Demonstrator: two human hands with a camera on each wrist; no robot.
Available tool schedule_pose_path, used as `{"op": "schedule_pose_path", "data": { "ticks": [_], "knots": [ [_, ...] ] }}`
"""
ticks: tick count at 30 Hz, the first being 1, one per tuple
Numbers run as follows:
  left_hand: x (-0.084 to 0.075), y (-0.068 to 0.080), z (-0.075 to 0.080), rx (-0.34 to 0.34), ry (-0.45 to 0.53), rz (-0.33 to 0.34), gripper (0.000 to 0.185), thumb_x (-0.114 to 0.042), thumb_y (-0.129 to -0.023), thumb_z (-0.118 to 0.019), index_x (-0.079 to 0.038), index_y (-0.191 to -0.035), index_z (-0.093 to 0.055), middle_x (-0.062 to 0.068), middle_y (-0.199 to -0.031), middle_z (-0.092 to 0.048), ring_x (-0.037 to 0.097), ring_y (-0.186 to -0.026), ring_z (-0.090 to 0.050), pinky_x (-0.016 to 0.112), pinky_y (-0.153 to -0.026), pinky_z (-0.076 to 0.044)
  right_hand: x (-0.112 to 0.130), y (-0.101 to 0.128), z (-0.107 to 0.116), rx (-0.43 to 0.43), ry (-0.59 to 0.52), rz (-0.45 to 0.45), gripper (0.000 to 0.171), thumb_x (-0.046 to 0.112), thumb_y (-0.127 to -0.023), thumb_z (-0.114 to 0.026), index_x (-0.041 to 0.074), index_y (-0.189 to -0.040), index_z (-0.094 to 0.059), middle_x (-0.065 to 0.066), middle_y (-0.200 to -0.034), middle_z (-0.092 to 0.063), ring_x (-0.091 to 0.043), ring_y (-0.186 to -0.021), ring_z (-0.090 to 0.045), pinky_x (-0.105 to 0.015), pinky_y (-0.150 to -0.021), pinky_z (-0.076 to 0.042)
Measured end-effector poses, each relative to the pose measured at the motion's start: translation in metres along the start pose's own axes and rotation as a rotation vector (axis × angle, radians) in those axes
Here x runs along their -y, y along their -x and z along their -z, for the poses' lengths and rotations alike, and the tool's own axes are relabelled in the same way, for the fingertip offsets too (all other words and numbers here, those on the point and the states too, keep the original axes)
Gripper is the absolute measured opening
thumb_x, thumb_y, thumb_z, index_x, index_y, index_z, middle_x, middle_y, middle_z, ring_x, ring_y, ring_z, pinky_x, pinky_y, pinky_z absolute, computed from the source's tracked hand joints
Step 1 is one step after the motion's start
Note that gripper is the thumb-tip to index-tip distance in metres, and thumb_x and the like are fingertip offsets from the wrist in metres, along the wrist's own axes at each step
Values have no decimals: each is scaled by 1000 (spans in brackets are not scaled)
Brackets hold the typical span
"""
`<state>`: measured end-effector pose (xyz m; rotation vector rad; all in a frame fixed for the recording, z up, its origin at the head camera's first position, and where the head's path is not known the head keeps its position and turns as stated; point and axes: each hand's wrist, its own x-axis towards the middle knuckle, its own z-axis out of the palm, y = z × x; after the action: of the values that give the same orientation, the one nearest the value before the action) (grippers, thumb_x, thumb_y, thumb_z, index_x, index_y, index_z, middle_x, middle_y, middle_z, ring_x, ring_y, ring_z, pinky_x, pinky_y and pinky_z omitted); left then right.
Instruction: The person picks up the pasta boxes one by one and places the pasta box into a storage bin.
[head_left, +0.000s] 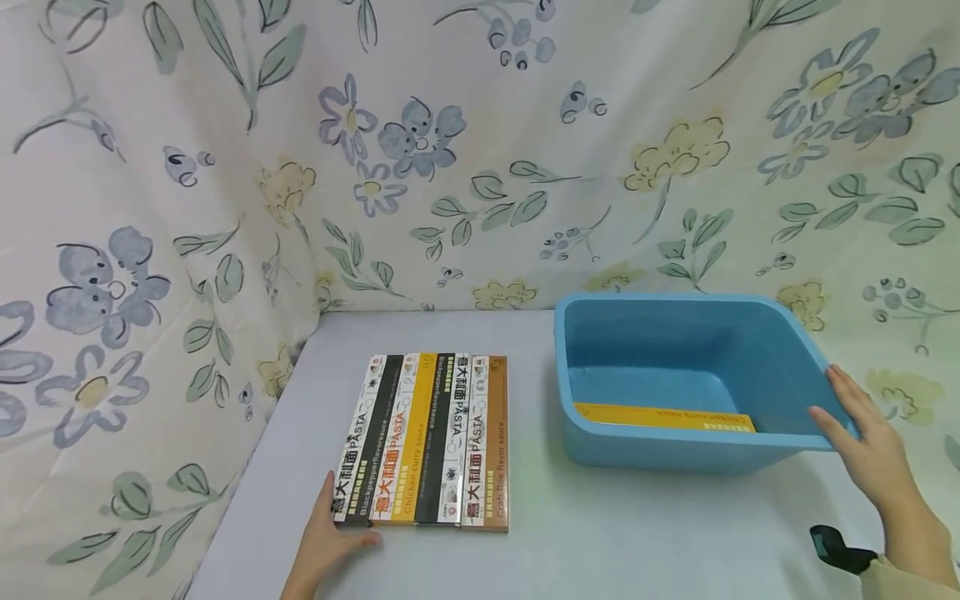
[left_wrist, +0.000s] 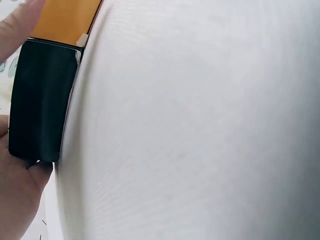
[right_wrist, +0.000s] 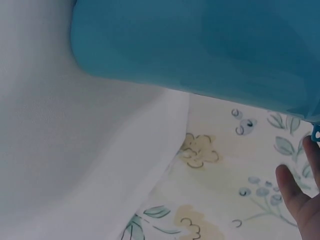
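In the head view my left hand (head_left: 330,529) is at the near left corner of a row of pasta boxes, its fingers along the side of the leftmost, black-and-white pasta box (head_left: 367,442). The thumb extends across the near ends. The left wrist view shows that box's black end (left_wrist: 42,100) between thumb and fingers, beside an orange end (left_wrist: 65,20). My right hand (head_left: 873,442) holds the near right rim of a blue basin (head_left: 697,454), thumb and a finger over the edge. A yellow pasta box (head_left: 667,417) lies inside along the near wall.
The row includes a yellow-and-white box (head_left: 416,442), another black-and-white one and a brown-and-white one (head_left: 495,442) at its right end. Behind the white table (head_left: 540,550) hangs a flowered curtain (head_left: 510,242), which also runs down the left side.
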<state>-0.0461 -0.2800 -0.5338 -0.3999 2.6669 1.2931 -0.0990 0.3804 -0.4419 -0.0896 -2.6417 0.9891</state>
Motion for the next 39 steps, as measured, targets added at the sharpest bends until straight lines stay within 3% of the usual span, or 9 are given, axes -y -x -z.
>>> {"op": "schedule_pose_path", "data": {
  "ticks": [6,18,30,39],
  "knots": [
    [1,-4,-1,-19,-25,-57,135,-20,-56,-95,12,-150,-3,37,-152,-13,52,-139,-14,59,-111,-16,-1,1,0,-5,-2,-2,66,23,-100,-47,12,-156,-14,-8,-162,-4,-50,-142,-2,-75,-101,-1],
    [-3,-10,-1,-42,-67,-56,136,-24,-54,-96,12,-150,-6,37,-150,-21,52,-137,-23,59,-110,-23,-1,0,0,-12,6,7,65,23,-100,-46,12,-156,-15,-9,-162,-6,-49,-142,-3,-75,-101,-2],
    [-8,-8,0,-71,-79,12,128,-25,-55,-94,8,-151,-16,36,-146,-30,54,-132,-31,63,-105,-29,-1,1,0,-9,-11,6,65,23,-99,-46,12,-156,-15,-3,-162,-5,-46,-144,-2,-75,-102,0],
    [-10,-6,-1,-103,-5,61,120,-7,-53,-86,8,-150,-17,36,-145,-32,52,-130,-34,63,-105,-28,-1,1,1,7,-20,-7,66,23,-99,-46,14,-156,-14,-1,-162,-4,-47,-143,-1,-77,-99,1]
  ]
}}
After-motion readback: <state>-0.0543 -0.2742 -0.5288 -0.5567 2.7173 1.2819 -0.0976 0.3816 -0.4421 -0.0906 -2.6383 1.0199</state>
